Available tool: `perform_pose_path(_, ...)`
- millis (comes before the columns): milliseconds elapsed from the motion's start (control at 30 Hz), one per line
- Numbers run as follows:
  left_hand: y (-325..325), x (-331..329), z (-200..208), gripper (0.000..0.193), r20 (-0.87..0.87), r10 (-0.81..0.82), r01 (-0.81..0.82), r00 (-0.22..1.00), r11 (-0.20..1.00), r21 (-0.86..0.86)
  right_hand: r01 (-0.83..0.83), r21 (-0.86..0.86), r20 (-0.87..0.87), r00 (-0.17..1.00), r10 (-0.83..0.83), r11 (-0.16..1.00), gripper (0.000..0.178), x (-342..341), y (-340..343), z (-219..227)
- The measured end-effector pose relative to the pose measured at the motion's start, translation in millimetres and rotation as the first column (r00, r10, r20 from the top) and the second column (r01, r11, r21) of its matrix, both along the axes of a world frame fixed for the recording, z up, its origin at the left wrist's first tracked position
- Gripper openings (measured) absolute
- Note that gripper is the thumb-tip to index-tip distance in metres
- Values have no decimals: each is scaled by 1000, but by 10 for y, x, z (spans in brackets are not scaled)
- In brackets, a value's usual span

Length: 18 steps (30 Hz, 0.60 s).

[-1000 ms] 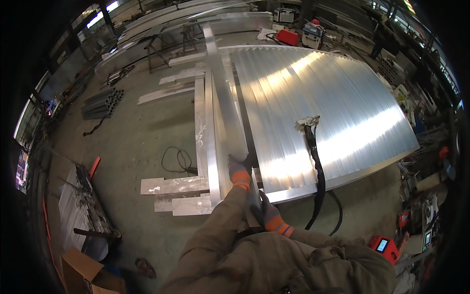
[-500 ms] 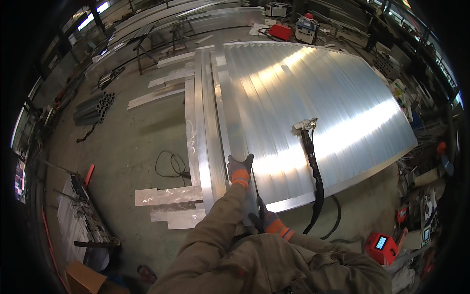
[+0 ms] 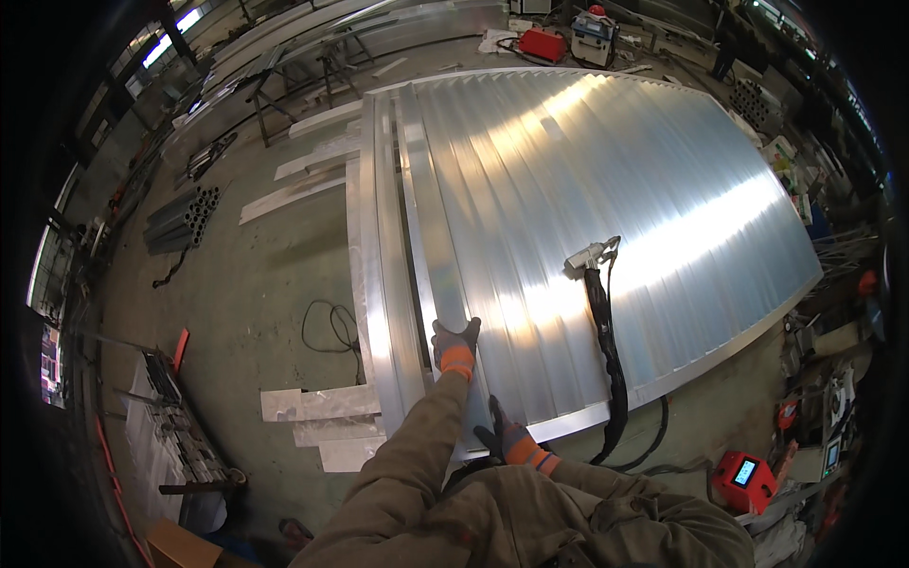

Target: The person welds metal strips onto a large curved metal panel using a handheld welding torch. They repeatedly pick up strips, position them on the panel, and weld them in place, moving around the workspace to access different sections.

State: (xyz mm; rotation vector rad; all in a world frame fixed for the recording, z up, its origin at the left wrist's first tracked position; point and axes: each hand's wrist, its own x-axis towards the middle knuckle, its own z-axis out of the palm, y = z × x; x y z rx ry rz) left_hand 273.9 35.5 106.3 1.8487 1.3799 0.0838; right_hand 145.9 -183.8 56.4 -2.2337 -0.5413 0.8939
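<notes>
A long, flat aluminium plank (image 3: 437,232) runs away from me along the left side of a large ribbed aluminium panel (image 3: 530,199). My left hand (image 3: 455,346), in a dark glove with an orange cuff, spans the plank from above and grips it by both edges. Closer to my body, my right hand (image 3: 511,439), in a matching glove, touches the right edge of the plank close to its near end. Its thumb and a finger are stretched apart. A dark gap separates the plank from the channelled strip (image 3: 386,284) on its left.
On the panel rests a welding-gun-like tool (image 3: 589,257) with a thick black cable (image 3: 607,350). Flat metal pieces (image 3: 331,403) jut out at left. Grey tubes (image 3: 180,222) lie bundled on the floor. A red device with a screen (image 3: 741,480) stands at lower right.
The plank has come down and settled along the panel's left side. Both hands have moved slightly with it, and my right hand's fingers have spread. The whole view has shifted a little.
</notes>
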Motion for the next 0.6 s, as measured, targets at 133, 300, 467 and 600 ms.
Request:
perform_pose_path(133,50,83,-74,114,-15,-34,33,999,997,-64,1,83,31,1000,-3,997,103,65,34,-37)
perform_pose_path(300,83,144,-86,117,-78,-42,37,996,997,-61,0,182,5,1000,-1,983,100,134,54,7)
perform_pose_path(467,96,104,-95,107,-41,-34,32,999,998,-50,34,147,-120,993,-16,989,98,122,107,-2)
perform_pose_path(600,139,132,-177,105,-2,-23,23,1000,999,-39,42,101,-164,986,-25,994,99,122,123,-27)
